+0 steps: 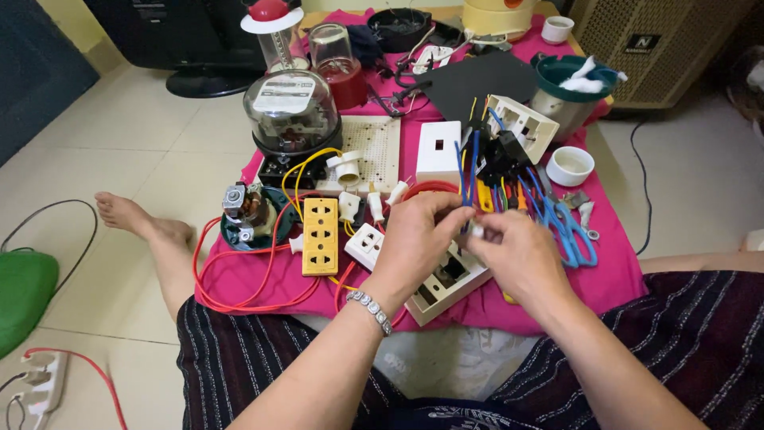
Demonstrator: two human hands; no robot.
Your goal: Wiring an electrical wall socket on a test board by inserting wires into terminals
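My left hand (418, 239) and my right hand (521, 255) meet over a pink cloth (613, 271) on the floor. Both pinch the ends of a bundle of blue, yellow and black wires (471, 163) that rise toward black switch parts (501, 155). A small pale piece sits between my fingertips. Under my hands lies a white switch box (446, 287). A silver bracelet circles my left wrist.
A yellow socket strip (320, 236), white socket (364, 245), glass-domed meter (290, 111), small motor (243, 211), red cable (239, 299), blue-handled scissors (573, 231) and white cups lie on the cloth. A white power strip (44, 382) and green object (24, 295) lie at left.
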